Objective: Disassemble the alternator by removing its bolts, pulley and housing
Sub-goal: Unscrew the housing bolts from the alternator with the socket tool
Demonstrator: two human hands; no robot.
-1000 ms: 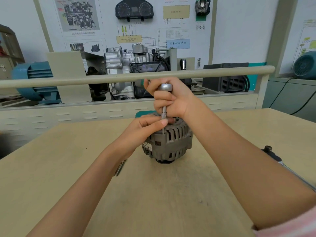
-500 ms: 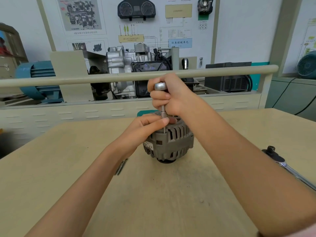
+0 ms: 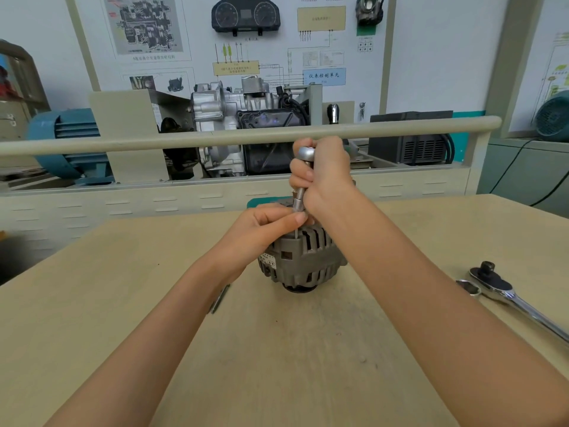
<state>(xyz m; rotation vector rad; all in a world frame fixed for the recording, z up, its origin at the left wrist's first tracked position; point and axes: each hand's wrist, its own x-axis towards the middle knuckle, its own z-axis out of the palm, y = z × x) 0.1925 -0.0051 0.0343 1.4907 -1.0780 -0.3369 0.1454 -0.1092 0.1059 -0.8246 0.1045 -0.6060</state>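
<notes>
A grey slotted alternator stands on the tan table, its underside dark. My right hand grips a metal driver held upright over the alternator's top edge; its thin shaft runs down into the housing. My left hand rests on the top of the alternator and pinches the driver's lower end between thumb and fingers. The bolt itself is hidden by my fingers.
A chrome ratchet wrench lies on the table at the right with a socket beside it. A thin metal bolt lies under my left wrist. A beige rail and an engine display stand behind the table.
Both hands and the driver stay on the alternator with only a slight shift; the view has tilted a little, bringing more of the ratchet wrench into sight.
</notes>
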